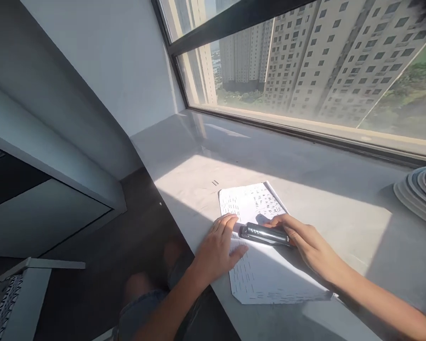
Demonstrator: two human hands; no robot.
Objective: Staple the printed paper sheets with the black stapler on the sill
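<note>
By the room-side edge of the window ledge [184, 177], the left hand [220, 244] is resting spread and loose across the left side of the marked paper [270, 277], probably keeping it from sliding. The right hand [305, 239] is holding, in a closed grip, the rear end of what looks like a stapler [264, 233], lying across the paper's middle, perhaps leaving its front end free near the left fingertips. Farther off, stacked dishes [413, 194] are sitting toward the window [248, 97], apart from the paper.
</note>
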